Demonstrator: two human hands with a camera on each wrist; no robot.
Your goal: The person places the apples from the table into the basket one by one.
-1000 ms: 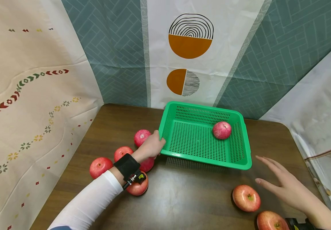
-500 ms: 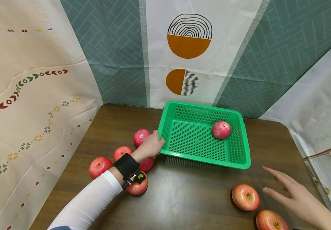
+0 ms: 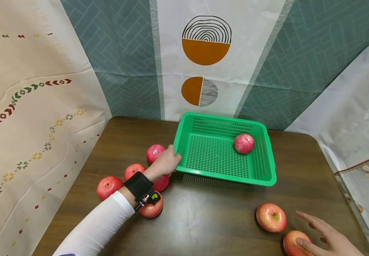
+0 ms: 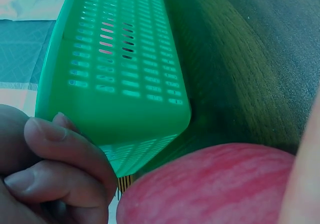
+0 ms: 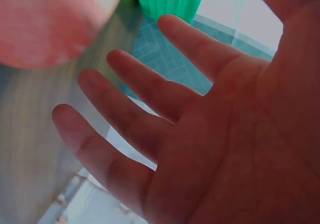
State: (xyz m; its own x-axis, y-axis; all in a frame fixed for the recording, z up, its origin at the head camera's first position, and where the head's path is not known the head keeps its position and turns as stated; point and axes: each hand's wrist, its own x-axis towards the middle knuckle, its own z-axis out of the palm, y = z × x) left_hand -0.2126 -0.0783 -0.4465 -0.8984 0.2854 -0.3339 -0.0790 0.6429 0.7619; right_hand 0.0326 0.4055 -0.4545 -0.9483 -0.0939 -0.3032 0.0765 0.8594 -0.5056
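My left hand (image 3: 165, 161) grips the near left corner of a green plastic basket (image 3: 216, 177), fingers curled at its rim in the left wrist view. One pinkish-red apple (image 3: 243, 143) lies inside the basket, toward its right end. At the lower right of the head view my right hand (image 3: 328, 236) is spread with nothing in it. Its thumb overlaps an apple (image 3: 293, 241) in that view; whether they touch I cannot tell. The right wrist view shows the palm (image 5: 230, 129) with straight, parted fingers. Another apple (image 3: 271, 217) sits just beyond, left of this hand.
Several apples cluster around my left wrist, among them a red apple (image 3: 109, 187) at the far left and a striped apple (image 4: 210, 189) close under the left hand. Patterned cloth (image 3: 130, 71) hangs behind the brown table (image 3: 203, 220) and along both sides.
My right hand has moved down and toward the near apple on the right. The left hand keeps its grip on the basket. The whole head view has shifted slightly.
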